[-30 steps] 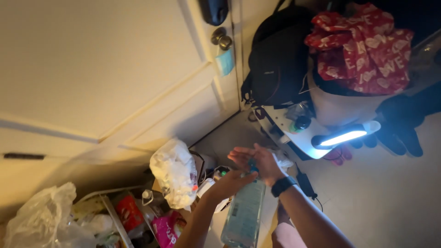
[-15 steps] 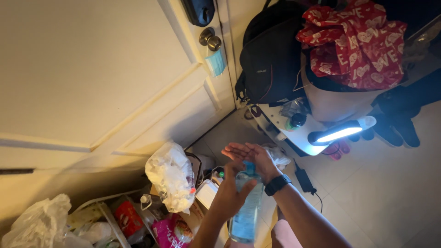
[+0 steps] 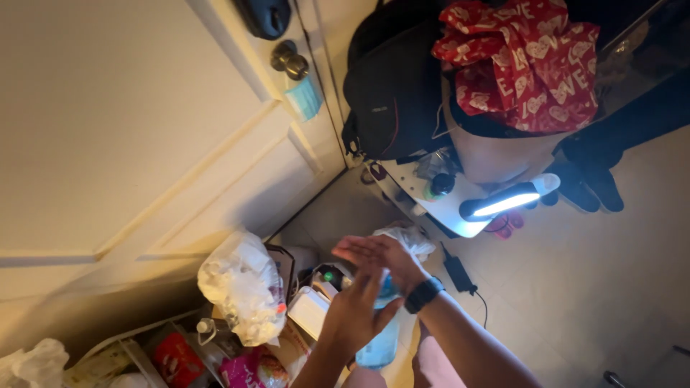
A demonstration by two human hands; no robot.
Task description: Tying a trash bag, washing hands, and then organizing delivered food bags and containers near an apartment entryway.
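- Cream door and black backpack stand behind
- White plastic bag sits left of the hands
- Clear blue bottle upright under the hands, its pump hidden
- Left hand open over the bottle top, gripping nothing
- Right hand spread flat, palm empty; rubbing seems left to do
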